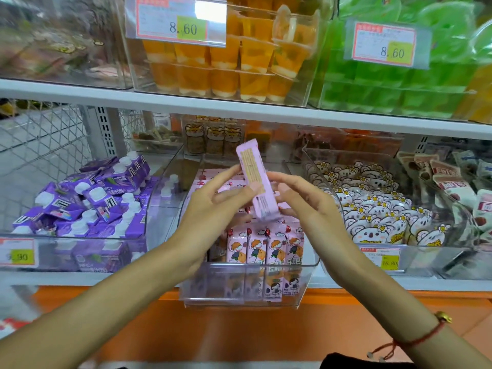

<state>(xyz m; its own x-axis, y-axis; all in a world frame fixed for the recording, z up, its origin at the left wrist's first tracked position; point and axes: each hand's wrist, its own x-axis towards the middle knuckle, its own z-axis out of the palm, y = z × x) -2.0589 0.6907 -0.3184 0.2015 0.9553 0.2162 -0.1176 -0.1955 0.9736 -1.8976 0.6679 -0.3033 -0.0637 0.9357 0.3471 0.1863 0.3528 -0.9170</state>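
Observation:
I hold a long pink snack packet (252, 173) upright in front of the shelf, its printed back facing me. My left hand (213, 209) pinches its lower half between thumb and fingers. My right hand (306, 206) has relaxed fingers; its index fingertip touches the packet's right edge and the lower fingers reach behind its bottom end, while the thumb stays just off it. Directly below stands a clear plastic bin (306, 278) filled with upright pink packets (255, 246) of the same kind, printed with a cartoon child.
Left bin holds purple drink cartons (90, 198); right bin holds white bear-print packets (372, 211). The shelf above carries bins of orange jelly cups (213, 73) and green jelly cups (386, 86) with price tags (181, 21). An orange ledge (239, 328) runs below.

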